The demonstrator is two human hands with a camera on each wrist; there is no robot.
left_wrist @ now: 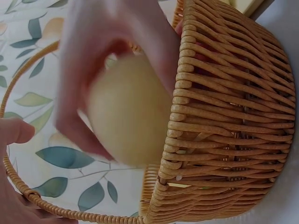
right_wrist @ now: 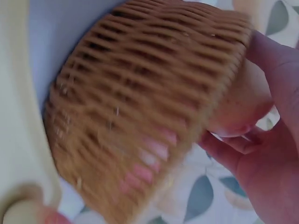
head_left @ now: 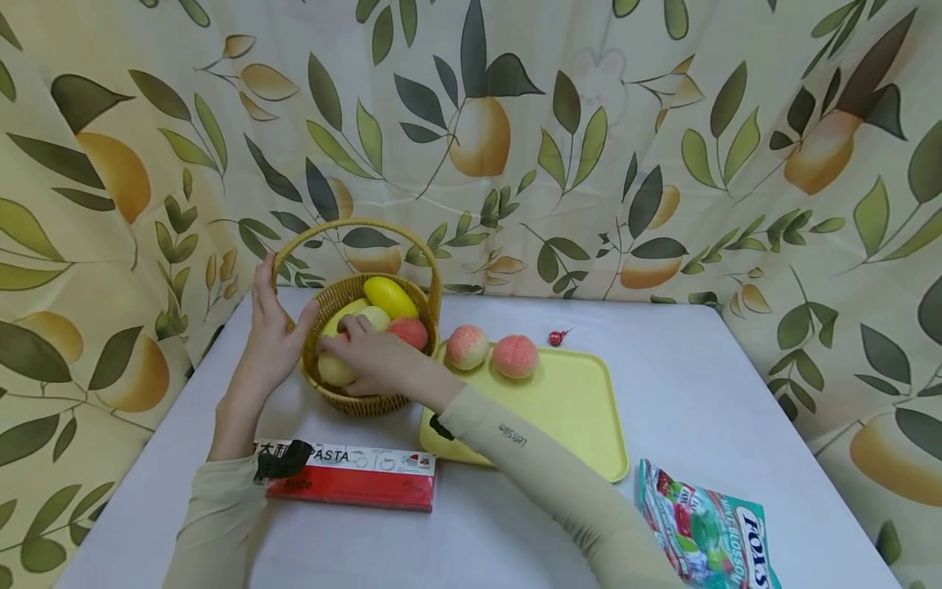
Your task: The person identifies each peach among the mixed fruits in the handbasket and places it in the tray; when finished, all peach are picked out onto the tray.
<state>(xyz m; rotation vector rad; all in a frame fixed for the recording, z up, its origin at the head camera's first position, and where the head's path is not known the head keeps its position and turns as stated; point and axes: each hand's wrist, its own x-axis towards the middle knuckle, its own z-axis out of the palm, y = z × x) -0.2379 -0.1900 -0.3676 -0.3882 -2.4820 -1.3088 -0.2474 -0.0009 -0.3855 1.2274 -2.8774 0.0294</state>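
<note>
A wicker basket with a tall arched handle stands at the left of the table, with several fruits in it. My right hand reaches over its rim, fingers curled round a pale peach. In the right wrist view this peach shows a pink flush. My left hand is at the left side of the handle, its fingers fairly straight against it and the thumb apart. Inside the basket lie a smooth yellow fruit and a reddish peach, partly hidden by my right hand.
Right of the basket, two peaches sit on a yellow tray. A small red wrapped lollipop lies behind the tray. In front are a red pasta box and, at the right, a green candy bag.
</note>
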